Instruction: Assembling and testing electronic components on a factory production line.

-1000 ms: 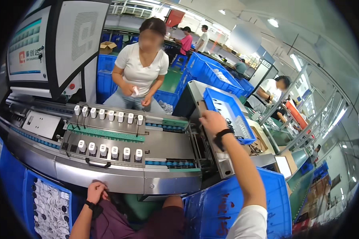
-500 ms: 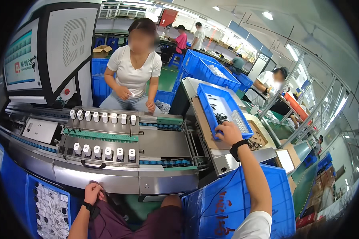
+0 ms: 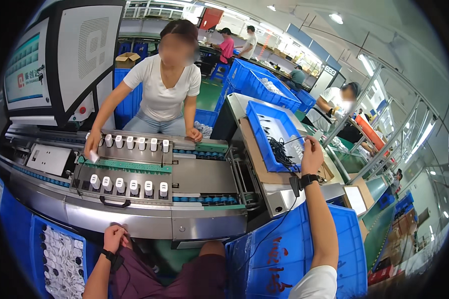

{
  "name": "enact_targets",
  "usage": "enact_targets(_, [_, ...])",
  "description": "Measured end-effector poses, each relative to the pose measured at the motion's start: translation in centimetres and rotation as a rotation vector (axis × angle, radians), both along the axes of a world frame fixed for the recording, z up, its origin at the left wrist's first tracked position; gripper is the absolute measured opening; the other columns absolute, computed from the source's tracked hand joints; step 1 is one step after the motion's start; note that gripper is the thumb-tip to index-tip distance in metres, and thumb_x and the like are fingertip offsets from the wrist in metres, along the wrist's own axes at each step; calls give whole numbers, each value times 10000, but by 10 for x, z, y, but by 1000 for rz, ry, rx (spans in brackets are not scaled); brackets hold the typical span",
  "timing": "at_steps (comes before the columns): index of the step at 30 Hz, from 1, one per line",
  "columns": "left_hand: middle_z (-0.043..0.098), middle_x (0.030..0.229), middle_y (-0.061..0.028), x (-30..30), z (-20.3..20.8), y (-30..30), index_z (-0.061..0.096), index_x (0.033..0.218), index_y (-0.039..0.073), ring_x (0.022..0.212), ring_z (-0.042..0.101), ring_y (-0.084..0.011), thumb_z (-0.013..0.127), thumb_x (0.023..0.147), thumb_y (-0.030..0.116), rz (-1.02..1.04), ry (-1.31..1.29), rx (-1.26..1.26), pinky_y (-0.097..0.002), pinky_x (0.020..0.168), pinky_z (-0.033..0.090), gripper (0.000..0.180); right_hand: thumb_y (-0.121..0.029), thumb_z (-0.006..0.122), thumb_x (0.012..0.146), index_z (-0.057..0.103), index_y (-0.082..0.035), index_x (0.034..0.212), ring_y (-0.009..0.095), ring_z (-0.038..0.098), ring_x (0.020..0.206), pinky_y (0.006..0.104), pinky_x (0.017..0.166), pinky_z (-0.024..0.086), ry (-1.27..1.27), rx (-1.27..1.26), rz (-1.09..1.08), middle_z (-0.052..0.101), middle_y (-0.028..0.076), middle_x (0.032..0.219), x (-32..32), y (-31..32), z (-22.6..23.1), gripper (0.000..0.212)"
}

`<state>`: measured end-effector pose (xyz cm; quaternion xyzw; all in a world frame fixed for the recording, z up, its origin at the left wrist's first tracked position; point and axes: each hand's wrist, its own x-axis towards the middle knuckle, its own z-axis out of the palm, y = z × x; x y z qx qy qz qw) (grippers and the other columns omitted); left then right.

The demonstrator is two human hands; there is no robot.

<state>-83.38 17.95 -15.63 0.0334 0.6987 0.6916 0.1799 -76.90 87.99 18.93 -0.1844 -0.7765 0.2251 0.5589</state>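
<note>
My right hand [image 3: 312, 155] is raised over the right rim of a blue bin [image 3: 264, 119] and is shut on a thin black cable [image 3: 284, 152]. The cable trails from a tangle in the bin and hangs down past my black wristwatch [image 3: 308, 179]. My left hand [image 3: 115, 238] rests low on my thigh under the front edge of the metal machine [image 3: 134, 219], fingers curled; I cannot see whether it holds anything. Two rows of small white parts [image 3: 129, 185] sit in the machine's fixture.
A person in a white shirt [image 3: 167, 89] stands across the machine with one hand on the far row [image 3: 92, 149]. Blue crates sit at my right knee [image 3: 284, 259] and lower left [image 3: 60, 259]. A monitor [image 3: 60, 55] stands at the left, and other workers sit at benches on the right.
My right hand dipped into the blue bin and has come up to the right with black cable in it. The person opposite has leaned in and put a hand on the far row.
</note>
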Motion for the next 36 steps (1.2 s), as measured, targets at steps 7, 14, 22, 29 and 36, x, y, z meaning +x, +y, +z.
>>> enact_targets(7, [682, 662, -143, 1, 4, -1, 677, 866, -51, 496, 648, -181, 564, 1011, 128, 5, -1, -4, -265, 453, 530, 256, -175, 622, 1033, 726, -18, 1180, 163, 718, 866, 289, 763, 547, 76, -43, 65, 767, 79, 1047, 4, -50, 39, 239])
enact_targets(14, [695, 676, -144, 4, 10, 1, 696, 880, -39, 511, 662, -185, 582, 1004, 138, 23, -25, 11, -278, 466, 542, 244, -83, 589, 1036, 714, -33, 1219, 189, 738, 903, 306, 757, 559, -192, 239, 341, 753, 105, 1088, 15, -123, 68, 227])
enact_targets(22, [715, 697, -126, 4, 7, -2, 705, 939, -34, 531, 676, -180, 585, 1014, 156, -30, -54, -12, -282, 511, 546, 237, -23, 666, 875, 697, -88, 1189, 267, 706, 824, 394, 725, 544, -548, 1041, 584, 741, 110, 989, -9, -288, 54, 322])
enact_targets(29, [723, 703, -108, 4, 10, -5, 715, 953, -18, 539, 679, -163, 589, 1018, 166, -52, -37, -32, -271, 521, 537, 232, -118, 673, 827, 681, -129, 1015, 201, 653, 899, 337, 719, 505, -461, 1213, 827, 655, 7, 969, -81, -355, -39, 189])
enact_targets(36, [733, 702, -87, 4, 16, -5, 721, 946, -6, 551, 688, -145, 586, 1016, 169, -58, -36, -24, -257, 527, 533, 232, -123, 666, 856, 633, -134, 966, 264, 660, 875, 402, 711, 528, -513, 902, 738, 628, 38, 899, -161, -368, -145, 115])
